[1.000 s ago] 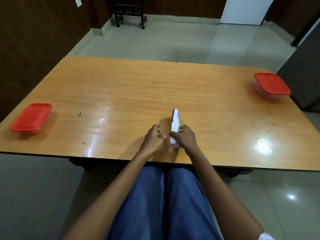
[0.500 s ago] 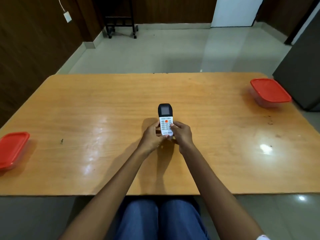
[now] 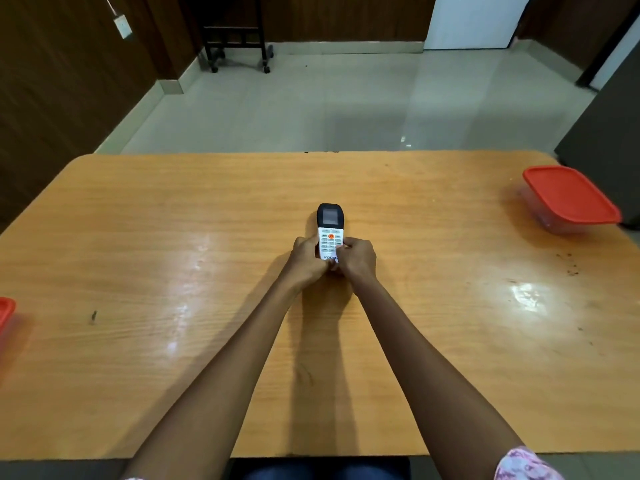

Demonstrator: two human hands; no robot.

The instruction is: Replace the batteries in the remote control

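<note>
The remote control [image 3: 330, 233] bears blue lettering "VOLTA" at its lower end, the rest hidden; its button labels are too small to read

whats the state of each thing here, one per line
remote control: button side up, gripped at its near end by both hands
left hand: closed on the remote
right hand: closed on the remote
right container: red lid on
left container: mostly out of frame

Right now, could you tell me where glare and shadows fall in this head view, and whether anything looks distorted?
Head view: bright glare patches on the table, strongest right of the right hand; forearm shadows run along the wood below the remote control and left hand; wide-angle distortion bows the table edges; the remote's screen looks blurred.
</note>
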